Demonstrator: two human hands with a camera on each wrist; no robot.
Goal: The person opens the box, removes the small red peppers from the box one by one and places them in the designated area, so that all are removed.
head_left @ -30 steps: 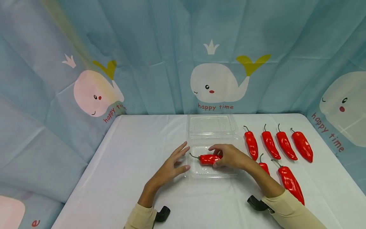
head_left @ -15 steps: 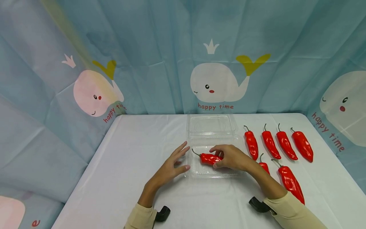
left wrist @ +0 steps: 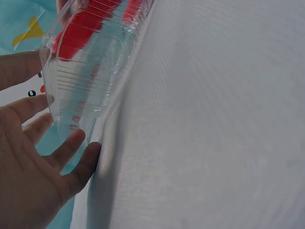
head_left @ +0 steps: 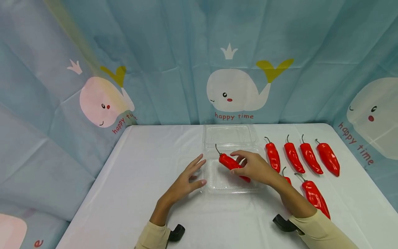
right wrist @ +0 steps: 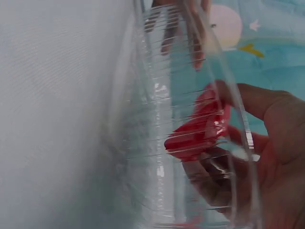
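A red chili pepper [head_left: 228, 162] slants over the clear plastic clamshell box [head_left: 217, 185], its green stem toward the back left. My right hand [head_left: 256, 167] pinches its body between thumb and fingers. Through the box's ridged wall, the right wrist view shows the pepper's pointed end [right wrist: 183, 143] beside that hand [right wrist: 281, 157]. With fingers spread, my left hand [head_left: 186, 181] is at the box's left side. In the left wrist view its fingertips lie against or very close to the clear wall [left wrist: 71, 78]; contact is hard to tell. The lid [head_left: 230, 135] lies folded back.
Several more red peppers lie right of the box: a back row including one pepper [head_left: 273, 155] near its edge, and two nearer, one [head_left: 315, 199] partly behind the right forearm. A white cloth [head_left: 149, 155] covers the table. A blue whale-print curtain [head_left: 174, 86] hangs behind.
The pepper has turned from lying crosswise to slanting, its stem end swinging toward the back. My right hand has shifted slightly up and right with it. The left hand stays put.
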